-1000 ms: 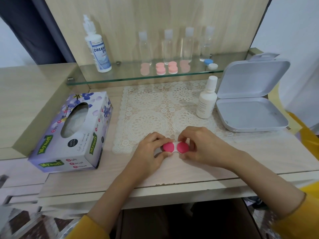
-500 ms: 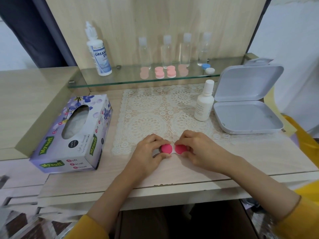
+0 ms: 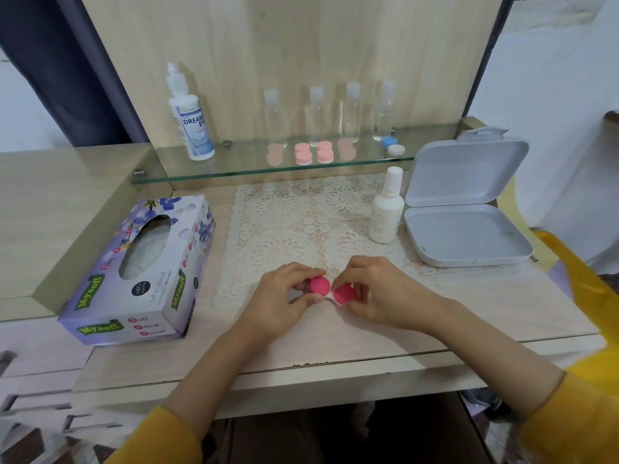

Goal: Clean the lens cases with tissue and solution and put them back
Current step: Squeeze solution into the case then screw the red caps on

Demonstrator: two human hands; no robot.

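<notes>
Two hands work a pink-capped lens case [image 3: 331, 291] low over the tabletop [image 3: 335, 336], at the near edge of a lace mat [image 3: 284, 222]. The left hand [image 3: 281, 293] pinches the left cap [image 3: 318, 284] between thumb and fingers and the right hand [image 3: 378, 289] pinches the right cap [image 3: 345, 294], so each grip is closed on the case. The step in hand appears to be unscrewing the caps, ahead of any wiping. The tissue box [image 3: 144, 262] at left and the small solution bottle [image 3: 385, 209] beside the open white box [image 3: 465, 236] stand untouched. The next move likely calls for opposing twists with the case body held steady, then a free hand for a tissue. More cases [image 3: 303, 154] wait on the glass shelf [image 3: 234, 169]. Against half a second earlier, the caps no longer sit level: the right one lies lower, while both hands hold the same spot.
</notes>
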